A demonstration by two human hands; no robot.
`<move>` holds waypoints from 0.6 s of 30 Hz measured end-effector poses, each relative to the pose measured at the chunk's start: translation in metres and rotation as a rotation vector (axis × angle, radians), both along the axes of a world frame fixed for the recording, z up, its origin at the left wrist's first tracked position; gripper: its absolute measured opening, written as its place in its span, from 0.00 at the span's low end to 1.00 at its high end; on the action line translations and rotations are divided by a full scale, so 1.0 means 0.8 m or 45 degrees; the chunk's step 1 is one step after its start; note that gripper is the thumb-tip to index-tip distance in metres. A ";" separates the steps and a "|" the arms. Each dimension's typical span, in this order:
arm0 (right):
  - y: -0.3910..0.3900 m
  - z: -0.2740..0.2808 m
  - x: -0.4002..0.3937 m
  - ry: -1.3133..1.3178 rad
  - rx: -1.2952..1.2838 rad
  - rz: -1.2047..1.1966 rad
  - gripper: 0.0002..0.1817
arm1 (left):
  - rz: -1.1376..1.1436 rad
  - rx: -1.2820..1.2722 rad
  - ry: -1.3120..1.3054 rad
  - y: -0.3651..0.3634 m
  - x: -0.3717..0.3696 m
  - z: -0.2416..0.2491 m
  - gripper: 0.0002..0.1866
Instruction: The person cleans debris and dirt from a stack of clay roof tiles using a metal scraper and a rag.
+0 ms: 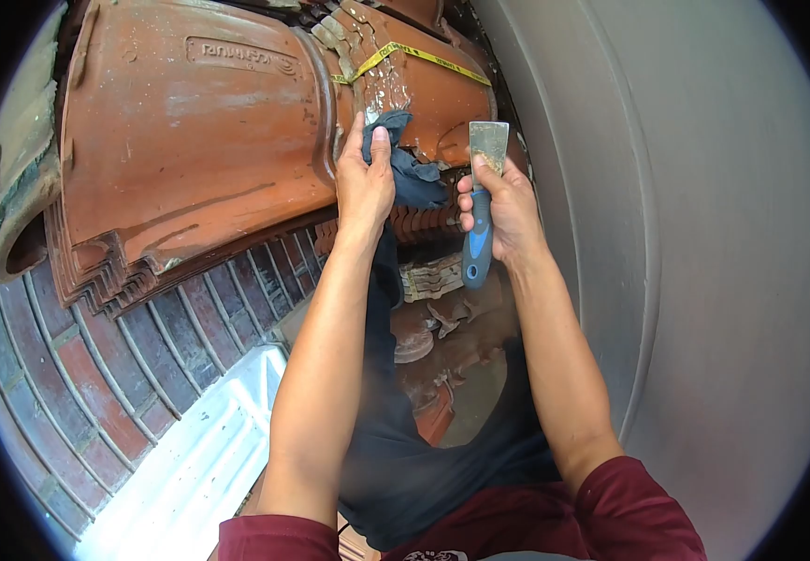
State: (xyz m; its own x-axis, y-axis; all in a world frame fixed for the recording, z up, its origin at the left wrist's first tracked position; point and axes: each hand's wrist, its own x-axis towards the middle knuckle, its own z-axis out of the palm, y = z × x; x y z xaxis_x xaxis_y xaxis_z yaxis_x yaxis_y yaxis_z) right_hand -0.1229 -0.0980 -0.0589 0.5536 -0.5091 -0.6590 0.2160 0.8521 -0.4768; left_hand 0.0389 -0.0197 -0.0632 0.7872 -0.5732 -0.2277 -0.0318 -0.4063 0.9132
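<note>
In my right hand [510, 201] is a putty knife [478, 210] with a blue and dark grey handle. Its flat metal blade points up and away from me, with pale residue on it, and my thumb presses near the blade's base. My left hand [367, 179] grips a dark blue-grey cloth [414, 176], which hangs out to the right of my fingers. Both hands are over the near edge of stacked orange clay roof tiles [190, 112]. A smaller tile bundle [424, 84], tied with yellow strap [424, 58], lies just beyond the cloth.
A smooth grey wall or tank surface [704, 234] rises close on my right. Brick paving [96, 374] and a white corrugated sheet [190, 458] lie at lower left. Broken tile pieces [438, 402] are on the ground between my legs. A curved, mossy tile [26, 178] stands at far left.
</note>
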 end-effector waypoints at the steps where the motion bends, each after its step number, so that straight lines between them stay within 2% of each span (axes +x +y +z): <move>1: 0.004 -0.002 0.001 0.014 -0.052 0.018 0.13 | 0.032 -0.014 0.015 -0.001 -0.001 0.002 0.28; 3: 0.013 -0.006 0.006 0.043 -0.158 0.053 0.16 | 0.051 -0.053 0.074 -0.002 -0.001 0.002 0.25; 4: 0.018 -0.004 0.008 0.045 -0.208 0.055 0.23 | 0.061 -0.073 0.105 -0.002 -0.001 0.002 0.24; 8: 0.027 -0.003 0.010 0.090 -0.362 0.134 0.31 | 0.164 -0.254 0.402 -0.006 -0.008 0.014 0.19; 11: 0.027 -0.007 0.000 0.075 -0.361 0.158 0.27 | 0.218 -0.371 0.561 -0.008 -0.010 0.018 0.17; 14: 0.026 -0.016 -0.023 0.119 -0.344 0.355 0.20 | 0.272 -0.463 0.668 -0.009 -0.009 0.019 0.15; 18: 0.027 -0.004 -0.039 0.035 -0.331 0.224 0.14 | 0.198 -0.474 0.797 -0.005 -0.011 0.034 0.17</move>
